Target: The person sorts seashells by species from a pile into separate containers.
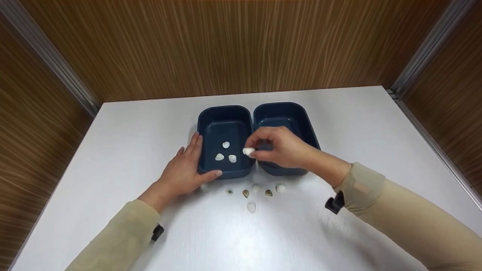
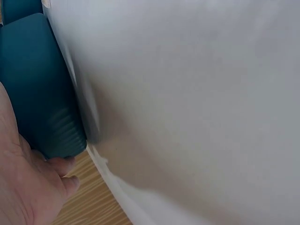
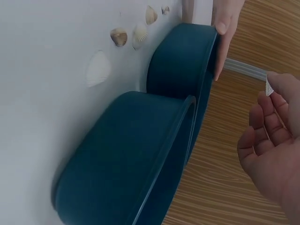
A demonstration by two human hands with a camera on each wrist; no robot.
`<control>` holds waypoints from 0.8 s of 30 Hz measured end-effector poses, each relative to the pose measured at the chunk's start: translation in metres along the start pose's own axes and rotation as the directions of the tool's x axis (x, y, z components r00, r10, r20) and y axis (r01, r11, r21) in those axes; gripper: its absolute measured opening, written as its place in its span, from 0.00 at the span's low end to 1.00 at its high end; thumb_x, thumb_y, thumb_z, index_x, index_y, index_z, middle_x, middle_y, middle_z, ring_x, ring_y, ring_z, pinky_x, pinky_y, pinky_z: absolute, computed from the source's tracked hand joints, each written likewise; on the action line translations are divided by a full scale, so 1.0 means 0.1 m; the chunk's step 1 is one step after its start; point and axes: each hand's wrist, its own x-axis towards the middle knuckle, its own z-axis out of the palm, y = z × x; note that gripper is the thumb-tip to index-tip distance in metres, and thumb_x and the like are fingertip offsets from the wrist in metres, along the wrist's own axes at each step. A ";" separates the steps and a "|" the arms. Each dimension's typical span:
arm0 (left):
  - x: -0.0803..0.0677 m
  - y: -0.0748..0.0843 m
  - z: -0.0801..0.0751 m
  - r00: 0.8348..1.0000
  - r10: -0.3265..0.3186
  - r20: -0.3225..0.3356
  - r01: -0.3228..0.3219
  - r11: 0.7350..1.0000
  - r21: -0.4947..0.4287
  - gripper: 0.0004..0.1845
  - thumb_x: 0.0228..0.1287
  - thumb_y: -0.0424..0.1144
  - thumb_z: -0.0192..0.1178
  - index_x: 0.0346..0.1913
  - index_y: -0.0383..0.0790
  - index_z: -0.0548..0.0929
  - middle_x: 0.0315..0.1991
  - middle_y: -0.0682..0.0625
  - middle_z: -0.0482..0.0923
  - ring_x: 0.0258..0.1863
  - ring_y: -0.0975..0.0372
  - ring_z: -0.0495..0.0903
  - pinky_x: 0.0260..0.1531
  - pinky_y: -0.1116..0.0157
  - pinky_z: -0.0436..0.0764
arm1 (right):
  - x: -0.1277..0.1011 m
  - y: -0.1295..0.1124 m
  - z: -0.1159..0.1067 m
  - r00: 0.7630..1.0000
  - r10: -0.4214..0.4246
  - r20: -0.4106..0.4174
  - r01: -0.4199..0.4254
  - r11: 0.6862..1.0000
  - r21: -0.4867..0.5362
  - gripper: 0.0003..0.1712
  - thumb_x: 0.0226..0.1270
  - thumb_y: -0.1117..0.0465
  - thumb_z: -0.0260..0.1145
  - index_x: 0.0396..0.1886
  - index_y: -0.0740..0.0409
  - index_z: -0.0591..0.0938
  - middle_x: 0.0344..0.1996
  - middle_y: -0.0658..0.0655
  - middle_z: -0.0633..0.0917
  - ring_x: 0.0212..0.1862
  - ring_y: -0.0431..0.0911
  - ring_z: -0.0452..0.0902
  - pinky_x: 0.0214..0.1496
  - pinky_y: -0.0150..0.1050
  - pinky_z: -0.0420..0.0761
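Two dark blue trays stand side by side on the white table (image 1: 113,150). The left tray (image 1: 205,124) holds three pale shells (image 1: 226,153). My left hand (image 1: 188,169) rests against that tray's near left corner, fingers straight along its wall, thumb on the front rim. Over the gap between the trays, my right hand (image 1: 278,146) pinches a white shell (image 1: 248,151) in its fingertips; that shell (image 3: 269,87) also peeks out in the right wrist view. The right tray (image 1: 301,116) looks empty where it shows.
Several loose shells (image 1: 255,190) lie in a row on the table just in front of the trays, with one more (image 1: 251,207) nearer me. Wood-panelled walls (image 1: 241,45) close in the table's back and sides.
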 end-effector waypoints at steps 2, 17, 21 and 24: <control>0.01 0.00 0.01 1.000 0.008 -0.004 -0.008 1.000 0.002 0.67 0.65 0.81 0.54 0.86 0.33 0.42 0.87 0.39 0.37 0.81 0.44 0.59 0.80 0.44 0.54 | 0.08 0.03 0.03 0.999 0.030 -0.025 -0.030 0.999 0.015 0.10 0.68 0.64 0.77 0.47 0.57 0.90 0.41 0.51 0.88 0.44 0.48 0.82 0.50 0.41 0.82; 0.00 -0.02 -0.02 1.000 -0.012 0.019 0.012 1.000 0.001 0.67 0.64 0.83 0.50 0.86 0.35 0.40 0.87 0.42 0.35 0.80 0.40 0.60 0.79 0.45 0.57 | 0.47 0.29 0.27 0.981 0.168 -0.102 -0.163 0.985 0.057 0.09 0.72 0.60 0.74 0.49 0.57 0.90 0.42 0.53 0.88 0.44 0.46 0.80 0.49 0.41 0.81; 0.00 -0.01 -0.02 1.000 -0.017 0.021 0.017 1.000 -0.002 0.68 0.63 0.83 0.50 0.86 0.35 0.40 0.87 0.42 0.36 0.79 0.38 0.60 0.79 0.45 0.58 | 0.52 0.36 0.32 0.977 0.190 -0.097 -0.185 0.981 0.057 0.09 0.72 0.61 0.75 0.49 0.57 0.90 0.42 0.53 0.89 0.45 0.46 0.81 0.51 0.42 0.82; 0.00 -0.01 -0.02 1.000 -0.017 0.021 0.017 1.000 -0.006 0.68 0.63 0.84 0.50 0.86 0.35 0.40 0.87 0.42 0.36 0.79 0.38 0.59 0.79 0.46 0.57 | 0.55 0.40 0.34 0.974 0.204 -0.095 -0.199 0.978 0.056 0.09 0.72 0.62 0.75 0.48 0.57 0.90 0.42 0.53 0.89 0.45 0.47 0.82 0.52 0.42 0.82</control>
